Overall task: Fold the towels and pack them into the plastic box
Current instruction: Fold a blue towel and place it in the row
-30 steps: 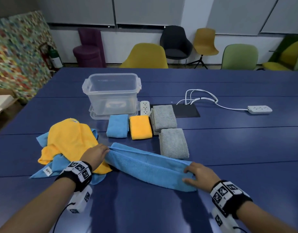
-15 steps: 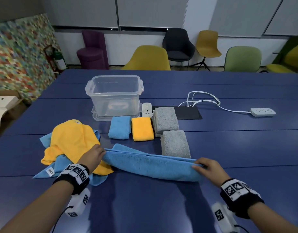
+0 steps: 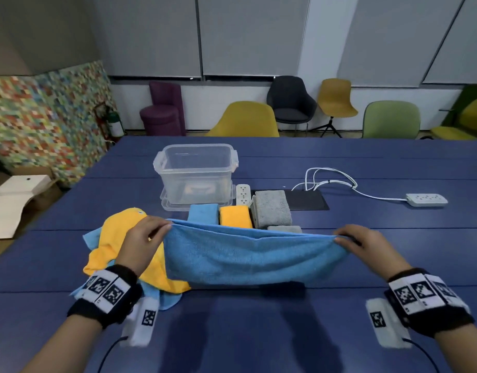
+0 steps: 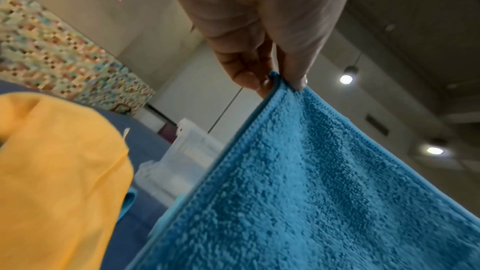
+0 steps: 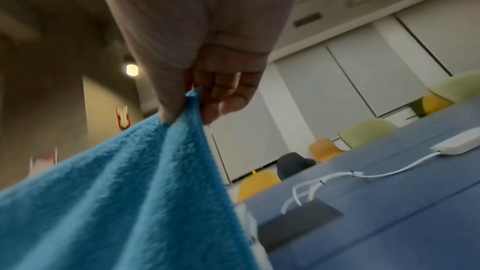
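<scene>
Terry cloth: the blue towel (image 3: 254, 255) is soft, light and limp; it sags between the grips above the table (image 3: 366, 265).
Left hand (image 3: 143, 243): pinches one top corner.
Right hand (image 3: 366, 246): pinches the other.
Hold: corners; mid-edge would droop.
Layers: seemingly doubled, hard to tell.
Plastic box (image 3: 195, 175): behind, open.

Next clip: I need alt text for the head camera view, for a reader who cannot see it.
Two hands, left hand and right hand, hold a blue towel stretched between them above a blue table. Behind it lie folded towels, an unfolded yellow towel and an open clear plastic box.
</scene>
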